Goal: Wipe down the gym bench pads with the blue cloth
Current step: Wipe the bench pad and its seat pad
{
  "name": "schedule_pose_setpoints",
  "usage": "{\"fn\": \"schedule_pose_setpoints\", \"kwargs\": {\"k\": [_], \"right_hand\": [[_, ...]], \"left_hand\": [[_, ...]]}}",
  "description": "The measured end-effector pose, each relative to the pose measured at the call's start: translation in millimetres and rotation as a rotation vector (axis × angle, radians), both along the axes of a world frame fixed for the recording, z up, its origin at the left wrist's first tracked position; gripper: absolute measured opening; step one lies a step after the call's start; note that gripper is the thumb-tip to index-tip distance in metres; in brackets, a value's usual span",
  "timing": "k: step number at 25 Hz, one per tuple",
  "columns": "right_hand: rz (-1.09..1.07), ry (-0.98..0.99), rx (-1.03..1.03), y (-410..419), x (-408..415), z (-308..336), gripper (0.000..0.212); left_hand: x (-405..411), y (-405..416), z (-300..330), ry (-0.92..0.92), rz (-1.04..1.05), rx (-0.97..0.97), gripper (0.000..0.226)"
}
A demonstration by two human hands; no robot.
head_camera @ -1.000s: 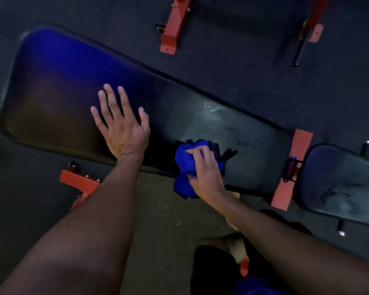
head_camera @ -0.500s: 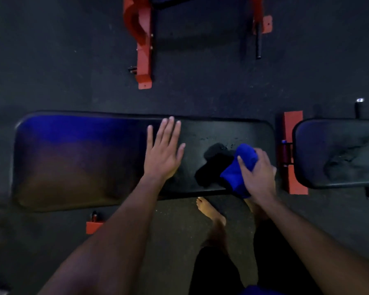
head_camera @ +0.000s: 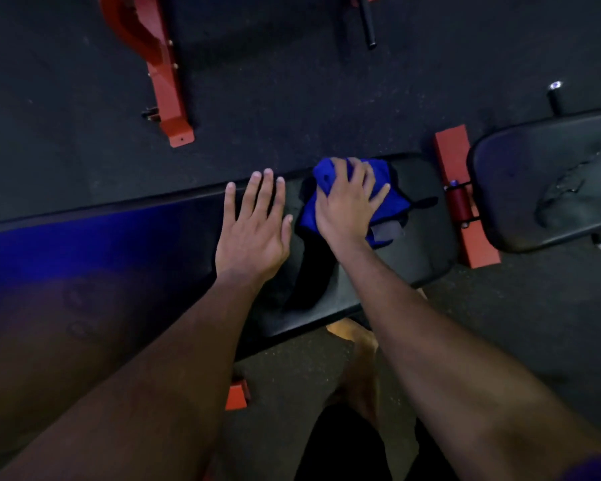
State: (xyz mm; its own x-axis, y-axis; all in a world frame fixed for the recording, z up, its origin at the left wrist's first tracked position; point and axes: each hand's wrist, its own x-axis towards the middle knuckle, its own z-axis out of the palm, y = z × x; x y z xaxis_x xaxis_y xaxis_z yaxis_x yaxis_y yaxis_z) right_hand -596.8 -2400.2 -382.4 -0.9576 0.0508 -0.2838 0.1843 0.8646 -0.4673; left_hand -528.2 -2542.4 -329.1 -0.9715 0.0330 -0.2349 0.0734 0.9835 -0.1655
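Pressing right hand (head_camera: 344,210) (fingers spread) on blue cloth (head_camera: 386,203).

A gym floor seen from above. Dark speckled rubber flooring (head_camera: 292,98) covers the ground. A long black padded bench pad (head_camera: 413,244) lies on an orange-red steel frame (head_camera: 465,196), with a second black seat pad (head_camera: 552,182) beside it. Another orange-red machine leg (head_camera: 167,95) stands behind.
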Motion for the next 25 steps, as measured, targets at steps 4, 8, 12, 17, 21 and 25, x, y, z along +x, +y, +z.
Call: {"fn": "schedule_pose_setpoints", "kwargs": {"k": [4,8,12,17,21,25], "right_hand": [[0.357,0.074,-0.064,12.4,41.9,9.2,0.070],[0.283,-0.059,0.006,89.3,66.3,-12.7,0.062],[-0.127,-0.226,-0.011,70.6,-16.8,-29.5,0.058],[0.290,-0.012,0.018,11.2,25.8,3.7,0.075],[0.537,0.052,0.009,79.0,82.3,-2.3,0.082],[0.110,-0.119,-0.024,99.2,21.7,-28.4,0.059]], "left_hand": [[-0.7,0.6,4.2,-0.006,-0.001,0.021,0.062],[0.3,0.3,2.3,-0.018,-0.007,-0.009,0.063],[-1.0,0.7,0.3,-0.018,-0.014,-0.043,0.061],[-2.3,4.2,5.6,-0.013,0.009,-0.018,0.060],[-2.2,5.3,7.7,-0.018,0.003,-0.040,0.064],[-0.7,5.1,3.6,-0.018,-0.009,-0.069,0.065]]}}
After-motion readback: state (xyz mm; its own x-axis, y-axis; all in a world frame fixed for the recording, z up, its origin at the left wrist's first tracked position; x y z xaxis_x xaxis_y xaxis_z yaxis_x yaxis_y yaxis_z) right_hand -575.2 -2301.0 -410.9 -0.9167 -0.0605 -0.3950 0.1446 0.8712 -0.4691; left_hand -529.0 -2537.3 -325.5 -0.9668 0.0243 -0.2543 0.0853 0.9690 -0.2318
